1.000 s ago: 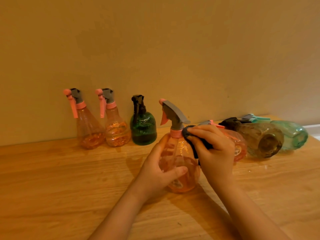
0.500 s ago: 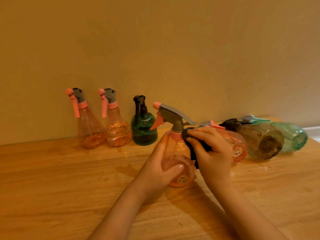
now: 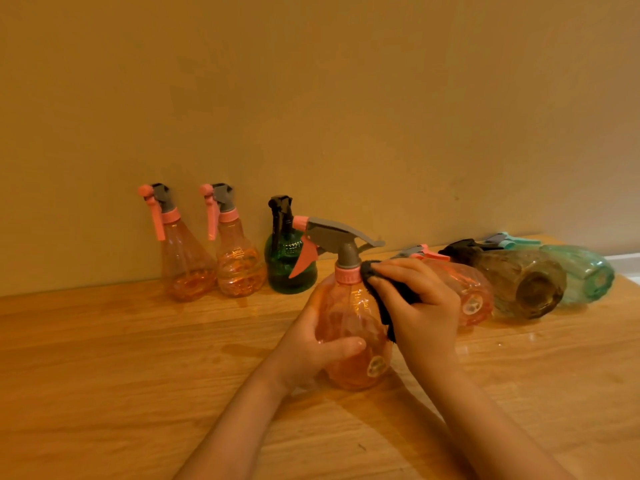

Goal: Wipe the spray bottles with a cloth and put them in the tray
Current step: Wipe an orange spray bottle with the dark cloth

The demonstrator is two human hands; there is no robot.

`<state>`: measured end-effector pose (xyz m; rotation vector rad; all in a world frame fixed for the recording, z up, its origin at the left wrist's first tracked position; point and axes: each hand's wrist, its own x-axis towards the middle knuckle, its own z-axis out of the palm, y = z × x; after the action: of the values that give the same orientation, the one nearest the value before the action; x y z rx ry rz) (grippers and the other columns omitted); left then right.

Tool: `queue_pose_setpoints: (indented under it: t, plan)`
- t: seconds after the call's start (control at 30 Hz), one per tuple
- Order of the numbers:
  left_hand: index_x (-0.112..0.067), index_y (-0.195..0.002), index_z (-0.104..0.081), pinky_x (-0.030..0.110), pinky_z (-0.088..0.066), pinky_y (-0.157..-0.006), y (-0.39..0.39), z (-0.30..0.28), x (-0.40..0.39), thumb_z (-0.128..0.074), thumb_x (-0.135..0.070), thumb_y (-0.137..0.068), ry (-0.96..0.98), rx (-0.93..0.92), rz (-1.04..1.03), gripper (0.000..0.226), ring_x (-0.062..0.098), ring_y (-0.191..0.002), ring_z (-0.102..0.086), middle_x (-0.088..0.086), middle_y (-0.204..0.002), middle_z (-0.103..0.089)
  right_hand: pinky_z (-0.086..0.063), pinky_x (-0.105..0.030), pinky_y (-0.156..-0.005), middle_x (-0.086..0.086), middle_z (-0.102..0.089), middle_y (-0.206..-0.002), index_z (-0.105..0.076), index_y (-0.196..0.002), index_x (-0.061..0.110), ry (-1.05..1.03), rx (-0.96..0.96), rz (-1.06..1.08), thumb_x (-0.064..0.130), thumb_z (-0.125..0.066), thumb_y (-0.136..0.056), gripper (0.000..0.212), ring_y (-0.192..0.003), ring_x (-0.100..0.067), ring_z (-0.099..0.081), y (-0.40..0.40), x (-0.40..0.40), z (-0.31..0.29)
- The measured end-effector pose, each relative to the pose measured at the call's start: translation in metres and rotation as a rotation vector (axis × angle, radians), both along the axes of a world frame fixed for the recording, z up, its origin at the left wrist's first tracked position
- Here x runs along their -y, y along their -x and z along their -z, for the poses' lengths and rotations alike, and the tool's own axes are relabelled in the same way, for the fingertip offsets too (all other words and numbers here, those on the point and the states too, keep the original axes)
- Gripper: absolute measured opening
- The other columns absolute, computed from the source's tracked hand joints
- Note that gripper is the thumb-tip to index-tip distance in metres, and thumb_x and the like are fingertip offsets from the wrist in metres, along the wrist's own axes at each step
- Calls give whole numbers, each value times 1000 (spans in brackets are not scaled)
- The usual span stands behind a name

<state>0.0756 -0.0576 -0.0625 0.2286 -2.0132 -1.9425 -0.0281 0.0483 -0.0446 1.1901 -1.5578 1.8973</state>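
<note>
While the left hand (image 3: 313,344) wraps the round belly of the orange bottle (image 3: 349,334), thumb laid across the near face and fingers curled behind, the right hand (image 3: 420,306) pinches a dark cloth (image 3: 384,299) against the bottle's right shoulder, just beside the pink collar. Cloth hangs down the bottle's right flank under the palm.

Bottle in the middle of the wooden table (image 3: 138,375), base at or just above the top; contact not clear. Long axis close to upright, leaning slightly. Grey spray head on top; nozzle tip and pink trigger point left, the grey tail of the head points right.

Far left, along the wall (image 3: 311,98): two upright orange bottles, a cone-shaped one (image 3: 185,261) and a rounder one (image 3: 239,265) just beside it, triggers hanging on their left sides. Right of those, a green bottle (image 3: 287,265) with black head, upright, partly behind the held bottle's trigger.

Right of the hands: three bottles lying on their sides in a row, touching or nearly so, heads toward the wall, bases toward the near right. First another orange one (image 3: 474,296), partly behind the right hand; then a brown one (image 3: 523,282); then a teal one (image 3: 581,275) farthest right.

No tray in view.
</note>
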Motion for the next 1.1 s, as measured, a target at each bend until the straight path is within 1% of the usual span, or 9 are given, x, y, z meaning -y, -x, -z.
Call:
queue_pose_setpoints:
  t: [0.17,0.3,0.47,0.53,0.63,0.73,0.87,1.0,1.1]
  plan:
    - [-36,-128,-43,22,-53,-78,4,1,-2,-81,-28,-58,72,6,-57,81,7,-102,-66,-9,-110,-68,-46,-10,-75,2,-65,-84,-68,-90,11,-8,-17,22,0,-69,-72,21,-82,-1,-62,3,-1,-1]
    - [-37,-124,-49,27,-55,-76,6,3,-4,-78,-36,-55,-34,-29,-112,75,15,-99,-68,0,-110,-69,-47,-12,-75,0,-64,-86,-69,-91,6,-36,-126,30,12,-67,-77,15,-83,-5,-61,0,2,-2]
    - [-38,-130,-44,23,-54,-78,7,1,-8,-79,-42,-51,-37,-14,-122,86,4,-105,-64,-8,-117,-65,-49,-17,-76,-6,-66,-88,-72,-88,3,-134,-324,97,8,-70,-77,12,-84,-12,-60,-2,12,-21]
    - [-38,-131,-44,27,-55,-82,7,0,-8,-79,-45,-49,-30,-11,-140,89,6,-106,-63,-5,-121,-63,-49,-20,-76,-8,-66,-87,-72,-86,2,-188,-380,129,3,-73,-74,13,-84,-15,-61,0,15,-25]
    - [-41,-122,-47,30,-56,-82,5,-3,-7,-78,-44,-48,-33,-7,-142,81,8,-102,-65,-4,-115,-65,-47,-15,-77,-8,-67,-87,-73,-86,2,-241,-401,157,3,-71,-74,12,-85,-12,-59,8,7,-19]
    - [-42,-115,-48,23,-54,-76,4,-5,-8,-77,-38,-54,-20,12,-119,68,4,-98,-65,-7,-110,-65,-46,-11,-77,-4,-66,-85,-73,-84,6,-275,-287,209,1,-70,-73,13,-82,-7,-58,19,-8,-11]
    - [-45,-106,-48,25,-53,-82,4,-9,-9,-72,-47,-56,-6,78,-98,55,3,-100,-62,-15,-109,-62,-46,-8,-75,0,-63,-86,-71,-87,9,-205,-170,241,1,-66,-74,16,-79,-5,-59,26,-23,-32]
    - [-42,-106,-49,23,-52,-78,4,-9,-10,-70,-42,-61,-45,97,-101,49,3,-98,-62,-14,-107,-64,-48,-12,-76,2,-61,-91,-72,-88,4,-249,-317,229,3,-64,-77,13,-81,-9,-60,31,-19,-71]
    - [-43,-103,-50,13,-48,-72,4,-10,-12,-74,-38,-63,-25,80,-108,47,-8,-89,-62,-19,-101,-63,-51,-23,-72,-6,-65,-87,-73,-85,2,-415,-509,167,1,-62,-76,13,-81,-22,-62,30,4,-84]
